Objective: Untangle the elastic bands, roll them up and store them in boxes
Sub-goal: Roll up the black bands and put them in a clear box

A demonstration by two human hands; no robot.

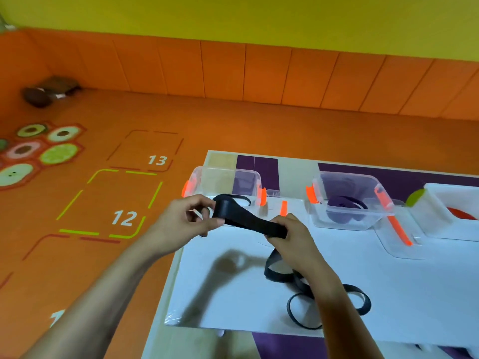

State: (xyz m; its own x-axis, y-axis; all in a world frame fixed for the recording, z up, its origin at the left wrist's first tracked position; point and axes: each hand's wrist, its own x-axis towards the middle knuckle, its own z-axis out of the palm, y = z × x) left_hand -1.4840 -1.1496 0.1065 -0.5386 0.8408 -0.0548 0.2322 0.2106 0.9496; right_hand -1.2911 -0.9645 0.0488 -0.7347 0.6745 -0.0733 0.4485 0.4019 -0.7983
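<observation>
A: What place is showing?
B: It's looking like a children's playroom: numbered squares point(111, 200) and fruit-slice decals point(58, 153) are lying on the orange floor point(233, 125) left of the fingers point(197, 200), padded wall panels point(223, 71) running beyond them.

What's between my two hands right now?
Head view: the black elastic band spans the gap, rolled end in the left hand, the right hand gripping its flat stretch.

Yellow wall point(259, 16) above orange panelling point(223, 71); orange floor point(233, 125) with numbered squares point(111, 203).
</observation>
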